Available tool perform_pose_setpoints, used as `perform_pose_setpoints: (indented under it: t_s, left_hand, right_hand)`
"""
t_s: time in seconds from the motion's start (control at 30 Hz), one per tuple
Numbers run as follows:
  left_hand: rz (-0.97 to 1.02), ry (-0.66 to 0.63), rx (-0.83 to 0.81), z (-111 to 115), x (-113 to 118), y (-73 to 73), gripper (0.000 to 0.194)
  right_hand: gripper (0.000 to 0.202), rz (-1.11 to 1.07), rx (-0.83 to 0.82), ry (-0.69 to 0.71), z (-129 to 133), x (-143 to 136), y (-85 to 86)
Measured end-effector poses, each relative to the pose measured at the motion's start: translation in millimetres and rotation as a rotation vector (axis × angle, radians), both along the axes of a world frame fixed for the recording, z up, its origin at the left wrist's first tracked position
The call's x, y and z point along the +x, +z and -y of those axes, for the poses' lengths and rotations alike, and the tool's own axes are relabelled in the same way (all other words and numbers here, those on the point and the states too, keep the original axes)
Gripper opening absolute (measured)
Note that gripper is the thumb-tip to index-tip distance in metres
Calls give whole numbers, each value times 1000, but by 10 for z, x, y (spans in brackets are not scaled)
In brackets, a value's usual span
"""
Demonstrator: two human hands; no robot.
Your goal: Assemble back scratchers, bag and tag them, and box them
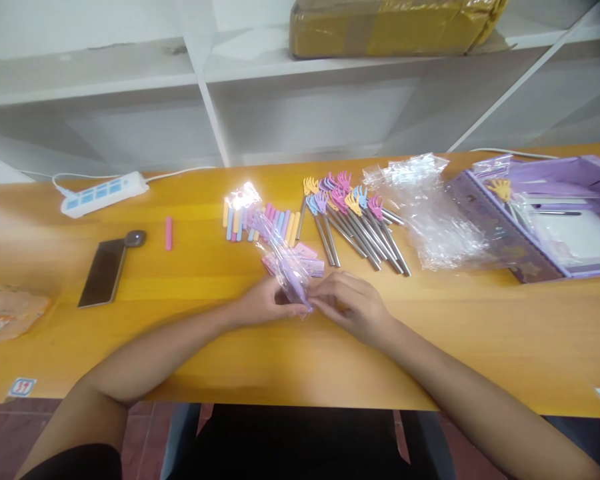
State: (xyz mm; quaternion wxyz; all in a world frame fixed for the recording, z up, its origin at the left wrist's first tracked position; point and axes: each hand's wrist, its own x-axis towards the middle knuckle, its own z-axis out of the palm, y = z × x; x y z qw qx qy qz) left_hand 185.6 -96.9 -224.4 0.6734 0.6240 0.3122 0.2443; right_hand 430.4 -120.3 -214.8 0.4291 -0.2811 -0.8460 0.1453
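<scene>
A purple back scratcher in a clear plastic bag (291, 275) slants across the middle of the table. My left hand (266, 301) is closed around its lower part. With thumb and fingertips, my right hand (353, 303) pinches the bag's near end. Just beyond lie pink printed cards (314, 267), partly under the bag. Coloured handle grips (291, 227) in yellow, blue, pink and purple form a row behind it. To their right is a pile of back scratchers (367, 233) with metal rods and hand-shaped heads.
Clear plastic bags (443, 227) are heaped right of the pile. A purple box (520, 230) at far right holds a bagged yellow scratcher. Leftward lie a pink grip (169, 233), a phone (103, 273), a small dark object (135, 238) and a power strip (105, 193). A taped carton (390, 30) sits on the shelf.
</scene>
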Motion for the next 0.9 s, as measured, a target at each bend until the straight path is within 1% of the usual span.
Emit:
perform_pose_setpoints:
  t_s: [0.1, 0.17, 0.23, 0.37, 0.43, 0.47, 0.53, 0.6, 0.73, 0.9]
  left_hand:
    - [-13, -12, -28, 10, 6, 9, 44]
    - [-14, -18, -41, 7, 3, 11, 43]
    - [-3, -27, -52, -1, 0, 12, 42]
    - [71, -38, -69, -11, 3, 10, 41]
    - [99, -34, -67, -7, 4, 3, 40]
    - [99, -31, -67, -3, 2, -3, 39]
    - [74, -21, -68, 5, -5, -18, 39]
    - [47, -15, -68, 10, -13, -34, 41]
    - [54, -13, -57, 7, -11, -32, 43]
    - [0, 7, -34, 11, 6, 9, 41]
  right_hand:
    - [34, -33, -70, -67, 18, -4, 3]
    - [44, -46, -148, -127, 21, 0, -3]
    - [48, -43, -246, -137, 14, 8, -13]
    - [34, -28, -484, -44, 9, 12, -18]
    - [28, -30, -573, -22, 23, 2, -9]
    - [28, -26, -605, -19, 33, -4, -4]
    - [35, -10, -643, -16, 53, -17, 5]
    - [40, 1, -644, -19, 68, -27, 8]
    - [43, 19, -637, -44, 68, -32, -3]
    - [47, 56, -661, -45, 46, -23, -4]
